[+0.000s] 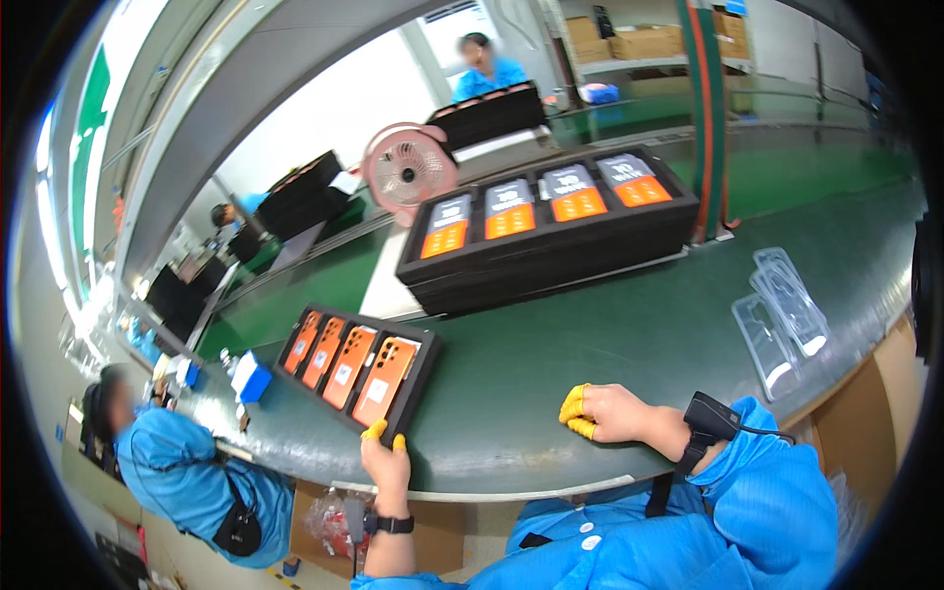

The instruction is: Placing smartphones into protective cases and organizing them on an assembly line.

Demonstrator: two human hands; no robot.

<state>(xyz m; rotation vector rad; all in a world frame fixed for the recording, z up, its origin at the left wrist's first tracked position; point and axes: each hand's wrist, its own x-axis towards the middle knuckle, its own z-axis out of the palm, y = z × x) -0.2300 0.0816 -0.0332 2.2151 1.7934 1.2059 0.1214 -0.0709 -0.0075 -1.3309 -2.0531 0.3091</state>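
My left hand, in yellow finger cots, grips the near corner of a black foam tray. Orange phones lie in the tray's slots in a row, camera side up, with small white labels on their backs. My right hand, also in yellow finger cots, rests on the green work surface, its fingers curled in and nothing visible in them. Beyond it stands a deep black foam box holding several phone packages in dark and orange print.
Clear plastic trays lie at the right. A pink fan stands behind the foam box, beside a green post. At left are a blue-and-white box and a co-worker in blue. Below the table edge is a cardboard box.
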